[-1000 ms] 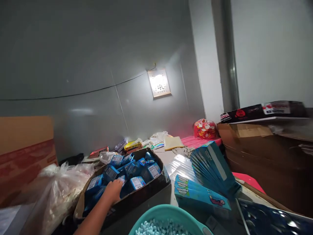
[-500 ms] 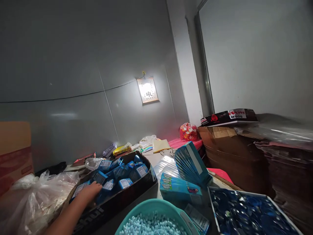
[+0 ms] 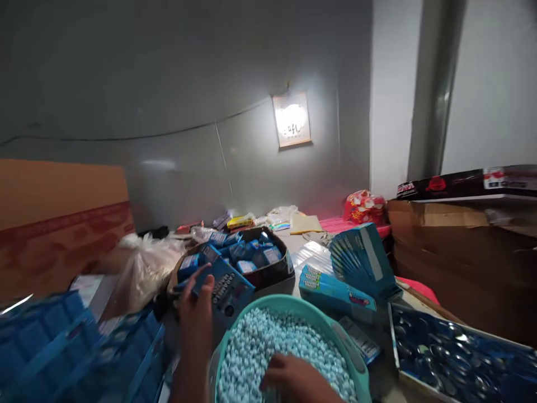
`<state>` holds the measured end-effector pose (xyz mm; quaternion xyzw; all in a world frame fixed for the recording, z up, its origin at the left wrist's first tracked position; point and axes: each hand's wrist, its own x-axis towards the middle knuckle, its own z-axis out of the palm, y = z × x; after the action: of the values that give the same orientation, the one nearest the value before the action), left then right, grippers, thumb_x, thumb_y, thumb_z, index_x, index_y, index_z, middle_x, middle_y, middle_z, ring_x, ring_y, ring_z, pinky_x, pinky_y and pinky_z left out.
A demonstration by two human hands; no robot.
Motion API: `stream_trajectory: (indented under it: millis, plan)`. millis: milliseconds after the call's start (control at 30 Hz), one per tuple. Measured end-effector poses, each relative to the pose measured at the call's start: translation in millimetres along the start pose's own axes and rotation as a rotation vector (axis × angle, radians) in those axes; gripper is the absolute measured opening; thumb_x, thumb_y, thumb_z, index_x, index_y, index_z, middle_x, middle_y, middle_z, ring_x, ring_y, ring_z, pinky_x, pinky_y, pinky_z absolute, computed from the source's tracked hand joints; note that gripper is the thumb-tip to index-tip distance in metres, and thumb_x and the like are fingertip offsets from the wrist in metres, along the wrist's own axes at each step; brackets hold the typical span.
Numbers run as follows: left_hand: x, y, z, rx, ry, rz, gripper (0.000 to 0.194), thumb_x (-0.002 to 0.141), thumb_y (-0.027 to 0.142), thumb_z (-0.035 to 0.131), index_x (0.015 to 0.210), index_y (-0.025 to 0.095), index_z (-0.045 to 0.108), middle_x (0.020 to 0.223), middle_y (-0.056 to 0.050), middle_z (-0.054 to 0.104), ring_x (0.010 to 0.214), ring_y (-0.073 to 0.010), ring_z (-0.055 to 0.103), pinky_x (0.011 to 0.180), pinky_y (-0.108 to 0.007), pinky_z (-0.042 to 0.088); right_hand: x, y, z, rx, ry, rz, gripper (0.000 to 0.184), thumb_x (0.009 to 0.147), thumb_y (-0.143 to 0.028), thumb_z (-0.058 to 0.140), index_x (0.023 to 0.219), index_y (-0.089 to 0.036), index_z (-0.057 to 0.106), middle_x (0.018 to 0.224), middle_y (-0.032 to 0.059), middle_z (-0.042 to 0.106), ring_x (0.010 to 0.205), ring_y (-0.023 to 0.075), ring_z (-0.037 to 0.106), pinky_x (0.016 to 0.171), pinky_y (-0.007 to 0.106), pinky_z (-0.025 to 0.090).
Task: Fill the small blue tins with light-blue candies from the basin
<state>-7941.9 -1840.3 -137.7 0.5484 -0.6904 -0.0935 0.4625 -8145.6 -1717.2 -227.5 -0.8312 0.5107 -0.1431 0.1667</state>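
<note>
My left hand [image 3: 196, 302] grips a blue printed candy box [image 3: 231, 294], its lettering facing me, between thumb and fingers. It is held tilted just left of a teal basin [image 3: 293, 302]. Pale blue candies [image 3: 251, 347] fill the basin. Over the near part of these candies is my right hand [image 3: 293, 378], fingers curled down; something pale shows under them, too hidden to name. Behind the held box stands a black carton [image 3: 272, 275] with several small blue packs [image 3: 247, 266] inside.
Blue boxes [image 3: 54, 341] stand in rows at lower left, near a plastic bag [image 3: 145, 268] and a large carton [image 3: 62, 224]. Right of the basin are fanned flat blue boxes [image 3: 356, 257] and a tray [image 3: 457, 352] of dark, shiny pieces.
The view has swung left and down. My left hand has come out of the black carton with a blue candy box. My right hand has appeared over the basin.
</note>
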Motion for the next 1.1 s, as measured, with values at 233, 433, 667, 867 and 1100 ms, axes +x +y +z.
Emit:
stream_trajectory:
  millis: [233, 433, 667, 867, 1100]
  plan:
    - [-49, 39, 39.4, -0.208, -0.122, 0.058, 0.053, 0.086, 0.056, 0.069, 0.123, 0.02, 0.075, 0.126, -0.011, 0.075, 0.121, -0.0328, 0.068, 0.11, -0.046, 0.05, -29, -11, -18, 0.34, 0.211, 0.068, 0.031, 0.076, -0.03, 0.08, 0.107, -0.027, 0.078, 0.115, 0.0048, 0.073, 0.103, 0.0259, 0.07, 0.089, 0.035, 0.053]
    - [-53, 45, 55.5, -0.456, -0.195, 0.007, 0.06, 0.087, 0.06, 0.069, 0.128, 0.017, 0.07, 0.123, -0.011, 0.074, 0.107, -0.0268, 0.072, 0.09, -0.034, 0.059, -23, 2, -22, 0.662, 0.534, 0.311, 0.02, 0.087, -0.031, 0.068, 0.104, -0.021, 0.072, 0.109, 0.0075, 0.072, 0.089, 0.022, 0.07, 0.07, 0.032, 0.053]
    - [-62, 29, 67.5, -0.788, -0.325, -0.176, 0.084, 0.08, 0.059, 0.08, 0.148, 0.023, 0.047, 0.105, -0.006, 0.072, 0.096, -0.0211, 0.072, 0.085, -0.032, 0.058, -19, 8, -19, 0.734, 0.745, 0.337, 0.018, 0.088, -0.028, 0.065, 0.104, -0.02, 0.064, 0.098, 0.0053, 0.072, 0.083, 0.0198, 0.068, 0.067, 0.03, 0.053]
    - [-68, 2, 58.7, -0.326, -0.363, 0.133, 0.093, 0.085, 0.051, 0.078, 0.161, 0.03, 0.029, 0.134, -0.014, 0.067, 0.125, -0.0315, 0.066, 0.109, -0.053, 0.051, -20, 12, -19, 0.579, 0.977, 0.208, 0.013, 0.096, -0.018, 0.053, 0.099, -0.021, 0.065, 0.106, 0.008, 0.065, 0.095, 0.0191, 0.068, 0.075, 0.029, 0.059]
    - [-69, 35, 30.1, 0.164, -0.143, 0.718, 0.075, 0.085, 0.043, 0.079, 0.152, 0.026, 0.047, 0.149, -0.014, 0.06, 0.14, -0.0341, 0.057, 0.121, -0.051, 0.04, -23, 3, -23, 0.333, 1.022, -0.039, 0.02, 0.102, -0.013, 0.051, 0.109, -0.023, 0.067, 0.12, 0.0099, 0.067, 0.111, 0.0175, 0.069, 0.096, 0.031, 0.058]
